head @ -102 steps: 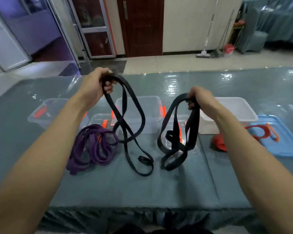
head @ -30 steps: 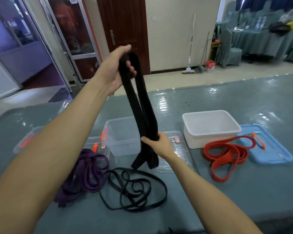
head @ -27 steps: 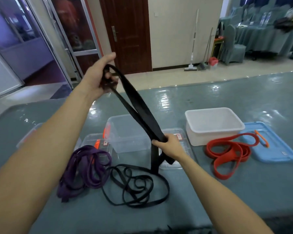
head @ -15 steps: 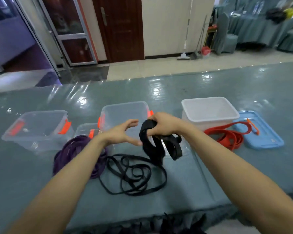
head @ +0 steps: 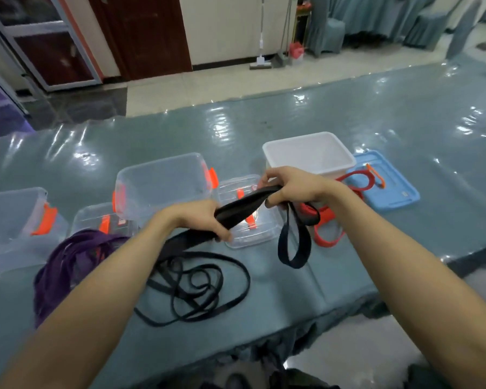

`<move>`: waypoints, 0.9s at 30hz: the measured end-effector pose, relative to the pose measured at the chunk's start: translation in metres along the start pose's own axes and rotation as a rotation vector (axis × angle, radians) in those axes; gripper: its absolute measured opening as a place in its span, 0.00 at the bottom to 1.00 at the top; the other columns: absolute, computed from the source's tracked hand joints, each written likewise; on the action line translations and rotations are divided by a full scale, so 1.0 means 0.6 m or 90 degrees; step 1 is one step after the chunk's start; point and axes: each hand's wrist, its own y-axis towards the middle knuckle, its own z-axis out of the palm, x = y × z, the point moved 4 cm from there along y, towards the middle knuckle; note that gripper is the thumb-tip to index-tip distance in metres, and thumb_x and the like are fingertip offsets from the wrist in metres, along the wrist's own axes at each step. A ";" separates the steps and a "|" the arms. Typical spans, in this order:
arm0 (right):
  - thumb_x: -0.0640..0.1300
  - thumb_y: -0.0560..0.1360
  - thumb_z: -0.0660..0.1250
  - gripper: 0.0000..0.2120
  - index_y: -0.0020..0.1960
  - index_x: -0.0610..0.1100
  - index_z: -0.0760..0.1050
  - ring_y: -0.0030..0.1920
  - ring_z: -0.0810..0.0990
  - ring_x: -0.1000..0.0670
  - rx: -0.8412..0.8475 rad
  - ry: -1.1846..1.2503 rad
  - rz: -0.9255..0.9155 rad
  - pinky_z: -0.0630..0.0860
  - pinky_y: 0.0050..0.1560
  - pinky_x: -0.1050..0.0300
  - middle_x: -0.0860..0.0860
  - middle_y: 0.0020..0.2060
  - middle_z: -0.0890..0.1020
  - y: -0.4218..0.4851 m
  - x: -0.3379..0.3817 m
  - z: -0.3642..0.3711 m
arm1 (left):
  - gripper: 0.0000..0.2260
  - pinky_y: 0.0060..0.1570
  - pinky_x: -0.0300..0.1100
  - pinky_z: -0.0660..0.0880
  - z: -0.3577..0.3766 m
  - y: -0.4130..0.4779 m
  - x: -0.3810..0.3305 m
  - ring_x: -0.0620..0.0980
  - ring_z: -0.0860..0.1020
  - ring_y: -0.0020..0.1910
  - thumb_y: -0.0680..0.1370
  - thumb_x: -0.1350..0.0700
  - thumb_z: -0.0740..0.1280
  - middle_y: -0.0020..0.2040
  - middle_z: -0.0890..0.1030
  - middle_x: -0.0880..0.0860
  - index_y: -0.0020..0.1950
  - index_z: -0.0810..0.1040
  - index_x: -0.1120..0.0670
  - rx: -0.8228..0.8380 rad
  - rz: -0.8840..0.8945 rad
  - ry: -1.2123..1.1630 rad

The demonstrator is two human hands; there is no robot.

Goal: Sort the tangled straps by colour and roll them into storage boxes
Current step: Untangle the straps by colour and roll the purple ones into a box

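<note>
A: Far left, a clear box point(head: 9, 220), nothing seen in it. Purple straps point(head: 68, 265) heaped in front of it, on the table point(head: 348, 113).

B: Loose?

A: Loose, unrolled. Next over, a second clear box point(head: 163, 178), also bare from here. In front of it a thin black strap point(head: 197, 287) sprawls in open loops on the table, nobody touching it.

B: Hands?

A: Both on the wide black strap point(head: 242, 206), held above a clear lid point(head: 250, 234). Left hand point(head: 197, 217) has fingers wrapped round the lower end. Right hand point(head: 295, 186) is clenched round the upper end, knuckles up. The stretch between them is taut and slanted. A slack loop hangs below the right hand, near the table.

B: Step?

A: My reading is that sorting is nearly done, since purple, black and red each lie apart. Rolling has only just begun, with this black one first. No tight coil shows yet.

B: Further right?

A: White box point(head: 306, 153), empty. Red straps point(head: 327, 243) lie beside it, partly behind the right wrist. Blue lid point(head: 387, 181) beyond.

B: Next move?

A: Probably wind the taut length round one hand, feeding the hanging loop in so it doesn't catch. Keep tension, or the coil will likely spring open before it reaches a box.
</note>
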 end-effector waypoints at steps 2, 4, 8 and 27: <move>0.37 0.71 0.79 0.14 0.54 0.46 0.83 0.35 0.81 0.51 -0.047 0.070 0.009 0.77 0.45 0.52 0.46 0.40 0.87 0.003 -0.047 -0.011 | 0.12 0.42 0.42 0.81 -0.007 0.010 0.029 0.50 0.85 0.35 0.73 0.54 0.80 0.38 0.88 0.55 0.52 0.82 0.57 -0.004 -0.025 -0.081; 0.48 0.69 0.81 0.13 0.53 0.50 0.86 0.40 0.85 0.51 -0.082 0.149 0.022 0.80 0.49 0.53 0.47 0.41 0.88 0.005 -0.097 0.002 | 0.04 0.37 0.43 0.81 -0.013 0.023 0.034 0.52 0.80 0.30 0.81 0.67 0.71 0.33 0.80 0.57 0.51 0.81 0.59 -0.104 0.037 -0.357; 0.62 0.77 0.76 0.16 0.53 0.51 0.84 0.44 0.88 0.52 -0.096 0.157 0.041 0.83 0.54 0.46 0.51 0.43 0.88 0.026 -0.173 0.114 | 0.12 0.33 0.42 0.77 0.027 0.088 0.001 0.50 0.71 0.26 0.74 0.67 0.65 0.28 0.68 0.53 0.33 0.76 0.53 -0.218 0.012 -0.773; 0.56 0.64 0.86 0.38 0.67 0.51 0.71 0.54 0.86 0.50 -0.204 0.216 0.117 0.83 0.56 0.47 0.55 0.55 0.85 0.160 -0.189 0.189 | 0.19 0.62 0.50 0.82 0.015 0.271 0.052 0.54 0.86 0.61 0.83 0.49 0.73 0.62 0.86 0.57 0.70 0.79 0.57 -0.533 -0.139 -0.690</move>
